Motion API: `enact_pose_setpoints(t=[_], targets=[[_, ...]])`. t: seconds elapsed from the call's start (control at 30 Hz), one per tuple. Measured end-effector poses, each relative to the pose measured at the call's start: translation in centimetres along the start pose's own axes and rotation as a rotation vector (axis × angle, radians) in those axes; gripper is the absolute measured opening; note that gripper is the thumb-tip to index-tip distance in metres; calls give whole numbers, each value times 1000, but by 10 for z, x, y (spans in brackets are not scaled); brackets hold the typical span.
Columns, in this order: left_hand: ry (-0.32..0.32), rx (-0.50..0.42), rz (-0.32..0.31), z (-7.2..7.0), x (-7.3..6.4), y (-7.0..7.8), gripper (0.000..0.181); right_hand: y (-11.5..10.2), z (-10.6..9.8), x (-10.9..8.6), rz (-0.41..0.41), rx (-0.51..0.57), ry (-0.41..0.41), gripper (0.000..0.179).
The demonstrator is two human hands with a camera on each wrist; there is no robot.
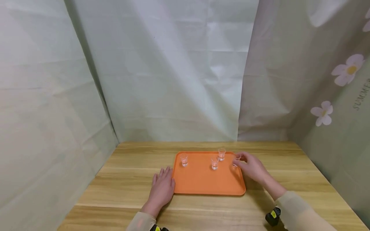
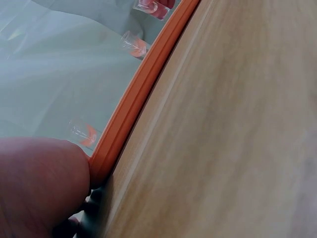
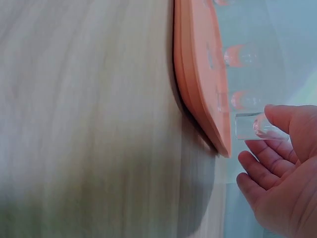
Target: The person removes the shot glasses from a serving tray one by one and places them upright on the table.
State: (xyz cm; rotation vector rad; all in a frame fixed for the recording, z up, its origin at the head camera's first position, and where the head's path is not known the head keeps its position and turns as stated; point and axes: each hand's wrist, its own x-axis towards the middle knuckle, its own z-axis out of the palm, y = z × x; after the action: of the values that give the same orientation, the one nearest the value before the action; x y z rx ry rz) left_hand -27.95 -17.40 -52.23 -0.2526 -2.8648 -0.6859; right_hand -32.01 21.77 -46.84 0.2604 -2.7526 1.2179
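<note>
An orange rectangular tray [image 1: 202, 183] lies on the wooden table. My right hand [image 1: 252, 168] pinches a small clear shot glass [image 3: 247, 127] between thumb and fingers over the tray's right end; whether its base touches the tray I cannot tell. Three more shot glasses stand upright on the tray: one at the far left [image 1: 184, 161], one right of the middle [image 1: 214, 164] and one near the back rim [image 1: 221, 155]. My left hand [image 1: 162, 187] rests palm down on the table, its thumb side against the tray's left edge.
The table [image 1: 121, 192] reaches back to a pale cloth curtain [image 1: 173, 80]. More cloth hangs at the left and right sides, the right one printed with white flowers [image 1: 322, 113]. Each wrist wears a dark strap-on device [image 1: 273, 216].
</note>
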Motion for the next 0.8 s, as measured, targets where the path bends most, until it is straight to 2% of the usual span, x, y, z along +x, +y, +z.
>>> enact_pose_setpoints(t=[0.2,0.43,0.8], targets=[[4,5,3,1,-1,0,48,5,-12,2,8,-20,15,38],[13,6,6,0,-1,1,48,16,-28,7,15,-31,19,50],[19,0,9,0,-2,1,48,49,-48,13,53,-61,36,53]])
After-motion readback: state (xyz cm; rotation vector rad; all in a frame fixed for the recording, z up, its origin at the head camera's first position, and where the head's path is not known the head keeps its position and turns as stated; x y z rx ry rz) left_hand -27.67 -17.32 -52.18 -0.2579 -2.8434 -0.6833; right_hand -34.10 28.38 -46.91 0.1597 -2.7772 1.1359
